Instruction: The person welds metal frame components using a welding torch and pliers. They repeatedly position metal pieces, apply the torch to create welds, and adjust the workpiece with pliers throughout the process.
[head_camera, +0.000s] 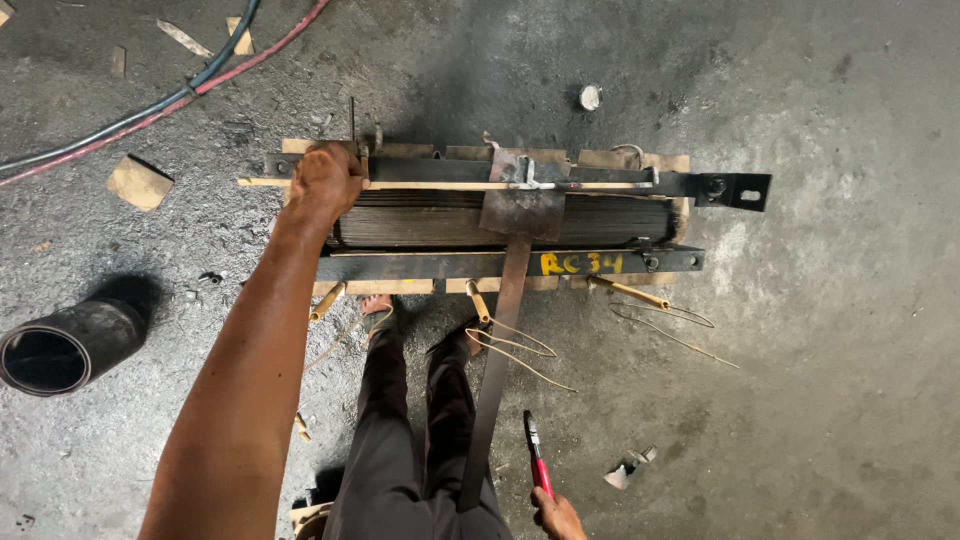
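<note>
Two bare hands are at work over a transformer core (500, 225), a long stack of dark steel laminations lying on the concrete floor (820, 380) between black steel clamp bars (480, 265). The left hand (322, 185) reaches forward to the far left end of the core, its fingers curled down over the top bar and a thin wooden strip (450, 185) there, gripping the edge. The right hand (556, 516), low at the frame's bottom, has its fingers closed round red-handled pliers (537, 462) that point up toward the core. A rusty flat metal strap (497, 370) runs from a plate on top of the core down toward the person's dark trousers (400, 450). Bare copper wires (520, 350) trail from the near side. A black pipe section (65, 345) lies well to the left, and cables (150, 105) cross the upper left corner.
</note>
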